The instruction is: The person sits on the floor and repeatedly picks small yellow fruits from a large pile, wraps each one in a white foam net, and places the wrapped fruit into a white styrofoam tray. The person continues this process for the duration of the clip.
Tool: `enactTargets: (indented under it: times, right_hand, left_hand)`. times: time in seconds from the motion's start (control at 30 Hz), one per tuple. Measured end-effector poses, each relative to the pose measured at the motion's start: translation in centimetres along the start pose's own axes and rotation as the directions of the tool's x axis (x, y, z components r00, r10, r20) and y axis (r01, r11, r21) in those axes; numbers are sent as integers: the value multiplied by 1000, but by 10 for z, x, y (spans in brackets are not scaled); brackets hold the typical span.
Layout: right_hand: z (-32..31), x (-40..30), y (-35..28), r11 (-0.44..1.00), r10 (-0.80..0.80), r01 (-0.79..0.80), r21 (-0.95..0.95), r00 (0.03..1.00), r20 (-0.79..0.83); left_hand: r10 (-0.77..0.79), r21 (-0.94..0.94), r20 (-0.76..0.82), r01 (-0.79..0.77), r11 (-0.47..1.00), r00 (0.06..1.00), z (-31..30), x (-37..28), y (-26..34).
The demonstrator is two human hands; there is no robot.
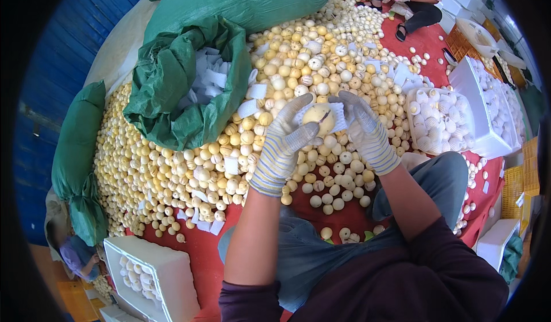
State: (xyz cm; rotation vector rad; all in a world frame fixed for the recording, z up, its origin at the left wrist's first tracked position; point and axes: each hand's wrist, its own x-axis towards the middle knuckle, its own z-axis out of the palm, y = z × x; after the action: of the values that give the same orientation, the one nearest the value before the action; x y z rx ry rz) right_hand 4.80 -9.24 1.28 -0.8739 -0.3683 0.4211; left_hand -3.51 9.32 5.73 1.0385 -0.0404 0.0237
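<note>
My left hand (286, 145), in a striped knit work glove, holds a round pale-yellow fruit (319, 119) with a dark streak, thumb in front of it. Just right of the fruit is a white foam net sleeve (338, 114). My right hand (366, 128), gloved alike, is beside the sleeve with its fingers bent; whether they grip it is hard to see. Beneath both hands spreads a large heap of similar cream and yellow fruits (247, 137), some striped. An open green woven sack (150, 102) holds many flat white foam sleeves (211, 79).
A plastic basket of sleeved fruits (440, 120) and a white foam box (486, 124) stand at right. Another foam box (172, 274) is at lower left. Full green sacks (79, 145) lie at left and top. One person (419, 3) sits at upper right, another (77, 253) at lower left.
</note>
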Motion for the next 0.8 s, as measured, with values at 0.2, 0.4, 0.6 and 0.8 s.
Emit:
enactTargets:
  times: [0.2, 0.4, 0.6, 0.8]
  right_hand:
    - [7, -5, 3, 902, 203, -305, 306, 924, 324]
    - [5, -15, -28, 995, 96, -99, 21, 991, 97]
    - [6, -25, -40, 817, -155, 140, -559, 988, 19]
    - [28, -39, -37, 477, -140, 249, -843, 968, 207]
  left_hand:
    - [-2, -206, 82, 18, 978, 997, 10, -6, -9]
    - [-98, -68, 112, 106, 992, 989, 7, -4, -5]
    - [-18, 262, 69, -1, 965, 997, 15, 6, -6]
    - [66, 587, -23, -40, 809, 998, 8, 16, -27]
